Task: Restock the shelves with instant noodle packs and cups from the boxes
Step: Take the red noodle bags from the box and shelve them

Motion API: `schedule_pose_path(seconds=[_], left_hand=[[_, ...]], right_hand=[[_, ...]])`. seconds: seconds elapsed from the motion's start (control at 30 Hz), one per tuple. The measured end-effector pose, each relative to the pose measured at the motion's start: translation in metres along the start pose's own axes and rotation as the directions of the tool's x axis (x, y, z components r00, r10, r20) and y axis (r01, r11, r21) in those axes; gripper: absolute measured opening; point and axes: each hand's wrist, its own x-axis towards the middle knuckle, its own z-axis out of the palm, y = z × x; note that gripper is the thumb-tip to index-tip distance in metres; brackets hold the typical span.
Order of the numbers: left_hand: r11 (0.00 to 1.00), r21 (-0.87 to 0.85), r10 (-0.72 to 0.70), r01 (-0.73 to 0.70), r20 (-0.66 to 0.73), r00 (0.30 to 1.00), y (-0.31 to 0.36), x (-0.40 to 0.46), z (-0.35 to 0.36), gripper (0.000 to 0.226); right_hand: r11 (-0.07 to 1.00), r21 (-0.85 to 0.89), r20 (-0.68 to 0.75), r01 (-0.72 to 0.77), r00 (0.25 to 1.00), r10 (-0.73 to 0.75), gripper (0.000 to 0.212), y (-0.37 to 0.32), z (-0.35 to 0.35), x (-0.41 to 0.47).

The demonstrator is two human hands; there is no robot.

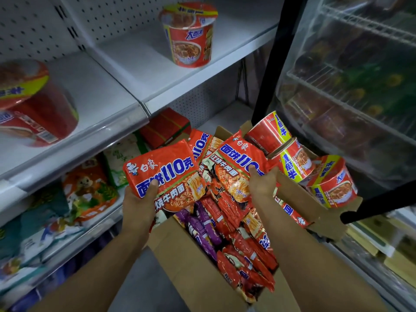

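Note:
My left hand (139, 206) grips a red instant noodle pack (166, 176) by its lower left corner, lifted above the open cardboard box (191, 262). My right hand (262, 180) holds a second red noodle pack (234, 163) by its right edge, just over the box. The box is full of several red and purple noodle packs (225, 233). Three red noodle cups (290, 163) lie on their sides at the box's far right corner. One red cup (191, 34) stands on the white upper shelf (135, 64), and another cup (31, 104) leans there at the left.
The lower shelf (78, 233) at the left holds bagged goods and a red carton (166, 129). A glass-door fridge (349, 86) with a black frame stands at the right, close to the box. Grey floor shows below the box.

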Motion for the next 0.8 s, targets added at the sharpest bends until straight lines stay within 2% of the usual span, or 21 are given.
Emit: schedule_pose_path(seconds=[0.03, 0.2, 0.33, 0.43, 0.5, 0.63, 0.8], left_hand=[[1.0, 0.005, 0.018, -0.018, -0.008, 1.0, 0.004, -0.002, -0.002, 0.031], [0.995, 0.011, 0.098, -0.097, -0.086, 0.991, 0.019, -0.014, -0.02, 0.035], [0.992, 0.003, 0.124, -0.124, -0.126, 0.984, 0.031, -0.022, -0.045, 0.032], [0.987, -0.027, 0.154, -0.161, -0.171, 0.973, 0.044, -0.034, -0.068, 0.035], [0.982, -0.066, 0.161, -0.179, -0.215, 0.963, 0.054, -0.042, -0.087, 0.033], [0.977, -0.076, 0.17, -0.2, -0.294, 0.941, 0.065, -0.057, -0.134, 0.039], [0.969, -0.068, 0.194, -0.238, -0.388, 0.901, 0.07, -0.083, -0.209, 0.023]], right_hand=[[0.999, -0.022, 0.06, 0.045, 0.997, -0.044, 0.078, -0.005, -0.002, -0.002], [0.963, -0.086, 0.166, 0.257, 0.956, -0.24, 0.071, -0.034, -0.006, -0.018], [0.904, -0.107, 0.272, 0.414, 0.887, -0.374, 0.061, -0.056, -0.004, -0.044], [0.858, -0.105, 0.327, 0.503, 0.832, -0.447, 0.045, -0.07, 0.0, -0.068], [0.822, -0.102, 0.384, 0.56, 0.785, -0.487, 0.037, -0.078, 0.006, -0.086], [0.764, -0.087, 0.46, 0.639, 0.706, -0.538, 0.035, -0.093, 0.02, -0.131], [0.706, -0.045, 0.554, 0.707, 0.605, -0.572, 0.04, -0.104, 0.044, -0.207]])
